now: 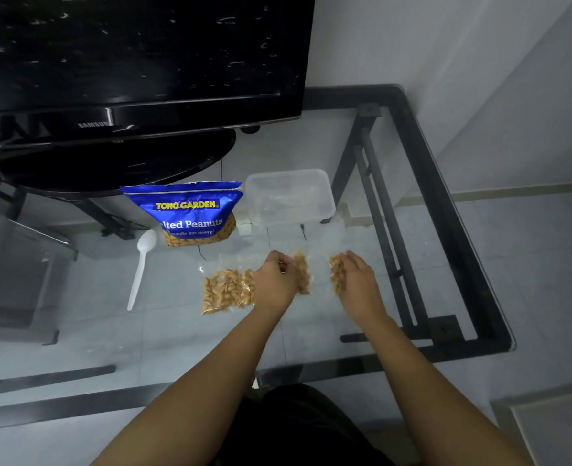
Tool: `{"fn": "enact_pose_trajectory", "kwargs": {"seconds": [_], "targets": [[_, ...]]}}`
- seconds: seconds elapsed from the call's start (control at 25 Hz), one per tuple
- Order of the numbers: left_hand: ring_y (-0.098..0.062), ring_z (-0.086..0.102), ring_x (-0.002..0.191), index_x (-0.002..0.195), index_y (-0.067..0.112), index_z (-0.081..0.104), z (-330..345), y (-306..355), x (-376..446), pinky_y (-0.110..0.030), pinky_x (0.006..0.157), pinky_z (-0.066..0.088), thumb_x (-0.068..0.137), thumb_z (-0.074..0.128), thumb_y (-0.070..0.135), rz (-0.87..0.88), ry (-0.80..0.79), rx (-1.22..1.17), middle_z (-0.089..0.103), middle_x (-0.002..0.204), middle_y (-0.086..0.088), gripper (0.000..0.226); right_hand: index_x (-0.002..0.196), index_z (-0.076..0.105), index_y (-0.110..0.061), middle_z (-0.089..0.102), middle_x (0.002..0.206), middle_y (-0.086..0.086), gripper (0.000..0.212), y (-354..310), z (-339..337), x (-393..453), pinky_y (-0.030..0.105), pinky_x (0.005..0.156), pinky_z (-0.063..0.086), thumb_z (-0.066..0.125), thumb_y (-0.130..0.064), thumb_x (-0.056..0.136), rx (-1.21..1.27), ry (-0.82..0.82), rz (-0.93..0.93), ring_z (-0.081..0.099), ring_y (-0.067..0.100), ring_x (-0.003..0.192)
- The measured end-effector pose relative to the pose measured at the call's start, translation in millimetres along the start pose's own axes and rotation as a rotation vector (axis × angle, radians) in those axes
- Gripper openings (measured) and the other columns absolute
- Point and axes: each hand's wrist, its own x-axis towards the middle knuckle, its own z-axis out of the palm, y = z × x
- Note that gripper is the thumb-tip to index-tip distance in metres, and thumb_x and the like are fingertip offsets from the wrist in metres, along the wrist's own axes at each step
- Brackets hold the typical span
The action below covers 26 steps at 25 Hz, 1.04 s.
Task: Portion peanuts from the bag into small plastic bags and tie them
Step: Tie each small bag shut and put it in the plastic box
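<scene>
Head view: you are seated at a glass table (345, 358), both forearms reaching forward over it. Your left hand (275, 280) is curled, fingers drawn together on a small filled bag (302, 272) of peanuts that lies just to its right; the fingertips appear pinched on the plastic near the top, though the clear film is hard to make out, so I judge this a hold on the neck rather than see it outright. Your right hand (358, 279) is cupped against a second filled bag (337, 274), fingers closed along its side. Whether it grips the film or merely steadies the heap, I cannot tell.

More portioned bags (229, 290) lie flat left of your left hand, touching or overlapping one another, set aside clear of the working spot. I cannot count them or see whether they are tied.

The blue peanut bag (190, 213) stands upright behind them with its top torn open, within easy reach for the next scoop. The white plastic spoon (140, 264) lies to its left, bowl away from you, untouched. A clear plastic tub (289, 196) sits behind your hands, right of the supply bag; it looks empty, likely waiting for finished portions. A television (136, 62) occupies the far left of the table.

Judgement: portioning is well under way; you hold both bags low on the glass so the nuts stay settled while the necks are gathered.
</scene>
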Motion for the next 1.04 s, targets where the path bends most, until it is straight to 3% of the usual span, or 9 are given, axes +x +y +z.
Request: {"fn": "enact_pose_trajectory", "kwargs": {"seconds": [0.08, 0.16, 0.28, 0.4, 0.48, 0.6, 0.76, 0.96, 1.04], "targets": [[-0.014, 0.06, 0.069, 0.09, 0.015, 0.056, -15, -1, 4, -0.023, 0.061, 0.053, 0.089, 0.053, 0.011, 0.004, -0.072, -0.091, 0.062, 0.077, -0.001, 0.005, 0.138, 0.038, -0.007, 0.033, 0.149, 0.011, 0.047, -10, -10, 4, 0.03, 0.111, 0.028, 0.049, -0.005, 0.092, 0.032, 0.043, -0.02, 0.035, 0.026, 0.134], [-0.018, 0.059, 0.073, 0.085, 0.018, 0.057, -31, -3, 7, -0.036, 0.072, 0.055, 0.088, 0.055, 0.009, 0.004, -0.171, -0.25, 0.059, 0.067, 0.002, 0.009, 0.134, 0.045, -0.011, 0.046, 0.135, 0.0, 0.039, -32, -17, 1, 0.022, 0.103, 0.036, 0.046, -0.02, 0.096, 0.26, 0.083, -0.04, 0.044, 0.014, 0.124], [-0.015, 0.057, 0.075, 0.086, 0.017, 0.056, -50, -4, 5, -0.026, 0.068, 0.053, 0.089, 0.053, 0.004, -0.002, -0.262, -0.42, 0.055, 0.066, 0.003, 0.014, 0.119, 0.059, -0.02, 0.061, 0.108, -0.01, 0.03, -67, -18, -7, 0.012, 0.085, 0.045, 0.052, -0.032, 0.092, 0.706, -0.033, 0.008, 0.058, 0.002, 0.099], [-0.014, 0.061, 0.081, 0.097, 0.015, 0.058, -66, -2, 2, -0.02, 0.067, 0.053, 0.089, 0.054, 0.008, 0.063, -0.277, -0.356, 0.06, 0.082, -0.006, 0.011, 0.092, 0.065, -0.028, 0.069, 0.093, -0.007, 0.007, -84, -9, -7, 0.02, 0.078, 0.055, 0.061, -0.026, 0.087, 0.895, -0.017, 0.025, 0.067, 0.009, 0.089], [-0.006, 0.063, 0.086, 0.102, 0.017, 0.061, -74, -2, 1, -0.018, 0.075, 0.054, 0.091, 0.055, 0.017, 0.165, -0.209, -0.221, 0.066, 0.091, 0.002, 0.012, 0.086, 0.065, -0.029, 0.071, 0.09, -0.003, 0.005, -93, -9, -6, 0.022, 0.072, 0.056, 0.062, -0.024, 0.087, 0.975, -0.022, 0.054, 0.068, 0.015, 0.088], [-0.007, 0.065, 0.087, 0.096, 0.016, 0.067, -81, 0, 3, -0.021, 0.081, 0.053, 0.089, 0.059, 0.019, 0.272, -0.078, -0.157, 0.07, 0.092, 0.001, 0.012, 0.089, 0.064, -0.03, 0.071, 0.092, -0.006, 0.007, -98, -12, -3, 0.024, 0.071, 0.057, 0.059, -0.025, 0.089, 1.008, -0.076, 0.044, 0.067, 0.01, 0.089], [-0.011, 0.064, 0.08, 0.097, 0.015, 0.068, -81, 8, 7, -0.03, 0.075, 0.057, 0.087, 0.062, 0.019, 0.268, -0.118, -0.134, 0.069, 0.091, -0.004, 0.012, 0.085, 0.064, -0.029, 0.071, 0.088, -0.008, 0.008, -95, -15, -2, 0.024, 0.068, 0.056, 0.059, -0.025, 0.089, 0.971, -0.064, 0.039, 0.067, 0.008, 0.086], [-0.007, 0.061, 0.075, 0.091, 0.017, 0.066, -67, 24, 9, -0.014, 0.064, 0.047, 0.088, 0.06, 0.024, 0.396, -0.138, 0.177, 0.065, 0.082, 0.006, 0.009, 0.079, 0.064, -0.031, 0.07, 0.084, -0.007, 0.013, -88, -19, -3, 0.032, 0.073, 0.058, 0.061, -0.022, 0.088, 0.895, -0.021, 0.028, 0.068, 0.013, 0.085], [-0.012, 0.062, 0.077, 0.091, 0.016, 0.065, -60, 29, 10, -0.021, 0.066, 0.048, 0.089, 0.058, 0.023, 0.442, -0.123, 0.287, 0.066, 0.081, 0.004, 0.011, 0.079, 0.064, -0.026, 0.067, 0.079, -0.009, 0.011, -85, -23, -2, 0.032, 0.072, 0.056, 0.06, -0.021, 0.088, 0.805, 0.037, 0.01, 0.065, 0.012, 0.078]]}}
